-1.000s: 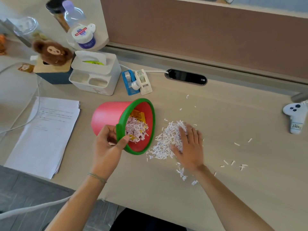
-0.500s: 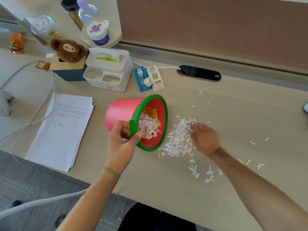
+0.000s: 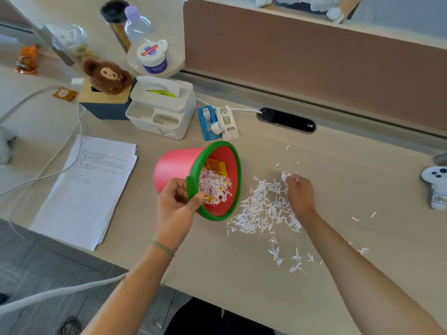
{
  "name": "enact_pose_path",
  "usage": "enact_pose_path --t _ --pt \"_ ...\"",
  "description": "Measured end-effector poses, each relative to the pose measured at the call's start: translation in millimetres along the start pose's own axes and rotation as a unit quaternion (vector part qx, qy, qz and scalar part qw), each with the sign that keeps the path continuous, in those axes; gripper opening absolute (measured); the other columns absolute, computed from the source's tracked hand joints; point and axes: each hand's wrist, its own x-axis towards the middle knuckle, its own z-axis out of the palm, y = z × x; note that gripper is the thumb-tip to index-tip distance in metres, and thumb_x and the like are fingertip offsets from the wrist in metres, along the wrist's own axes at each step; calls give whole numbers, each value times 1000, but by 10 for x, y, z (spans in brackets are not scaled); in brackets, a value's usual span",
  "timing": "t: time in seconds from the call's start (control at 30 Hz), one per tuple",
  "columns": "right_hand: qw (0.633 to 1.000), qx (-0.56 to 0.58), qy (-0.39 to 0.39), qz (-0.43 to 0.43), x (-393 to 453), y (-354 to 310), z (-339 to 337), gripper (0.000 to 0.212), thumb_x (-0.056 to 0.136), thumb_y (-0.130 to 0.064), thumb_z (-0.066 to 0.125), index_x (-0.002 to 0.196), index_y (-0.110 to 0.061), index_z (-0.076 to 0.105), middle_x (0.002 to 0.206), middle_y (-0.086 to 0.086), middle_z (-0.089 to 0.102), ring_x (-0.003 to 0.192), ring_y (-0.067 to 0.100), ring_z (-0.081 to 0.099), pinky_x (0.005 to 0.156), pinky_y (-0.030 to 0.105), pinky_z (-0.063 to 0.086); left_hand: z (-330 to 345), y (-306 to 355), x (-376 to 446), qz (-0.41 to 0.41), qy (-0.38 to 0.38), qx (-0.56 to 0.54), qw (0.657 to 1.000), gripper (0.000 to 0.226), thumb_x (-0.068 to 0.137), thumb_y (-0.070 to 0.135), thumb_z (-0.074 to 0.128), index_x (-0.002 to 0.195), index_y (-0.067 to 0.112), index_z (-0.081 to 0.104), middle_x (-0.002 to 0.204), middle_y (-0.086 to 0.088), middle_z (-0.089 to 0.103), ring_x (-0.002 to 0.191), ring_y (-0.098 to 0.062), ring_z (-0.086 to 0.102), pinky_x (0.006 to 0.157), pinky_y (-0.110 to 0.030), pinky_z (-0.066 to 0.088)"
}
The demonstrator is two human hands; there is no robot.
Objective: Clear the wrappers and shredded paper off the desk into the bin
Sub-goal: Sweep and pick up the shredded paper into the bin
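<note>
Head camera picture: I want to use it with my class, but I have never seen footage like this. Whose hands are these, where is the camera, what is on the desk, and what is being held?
The camera is worn on a person's head, looking down at their own bare hands; there is no machine. The left hand grips the green rim of a pink bin, tipped on its side with its mouth toward a pile of shredded paper on the desk. The bin already holds shreds and a yellow wrapper. The right hand pinches a few shreds at the pile's far edge. Nearby lie a stack of papers, a tissue box and tape dispensers.
</note>
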Motion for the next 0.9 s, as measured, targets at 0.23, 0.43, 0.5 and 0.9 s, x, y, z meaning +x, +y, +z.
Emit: enact_pose_path --t 0.23,0.43,0.5,0.9 --pt "900 396 -63 172 -299 -701 70 32 95 -18 47 63 -19 42 53 -2 30 38 12 23 36 23 17 -84 6 -9 -8 -6 -40 999 32 72 21 75 88 0 58 75 -13 51 72 -25 49 74 -70 55" --pt "842 498 -126 167 -550 -1304 581 36 96 -18 45 61 -20 40 51 -5 28 37 9 24 33 21 20 -165 23 13 -11 -3 -40 999 39 74 29 76 93 0 59 89 -34 53 76 -27 51 76 -69 56" --pt "846 491 -135 161 -621 -1453 792 36 95 -18 47 60 -20 41 49 -4 31 36 10 26 33 22 21 -190 33 34 -11 0 -40 999 42 74 31 76 94 -1 58 89 -34 52 76 -27 51 76 -69 55" --pt "929 335 -100 123 -852 -1460 1524 16 97 -22 63 98 -12 75 95 14 78 92 33 75 84 49 61 -300 16 136 -19 12 -35 999 40 73 34 77 91 3 58 88 -34 55 75 -46 56 75 -69 56"
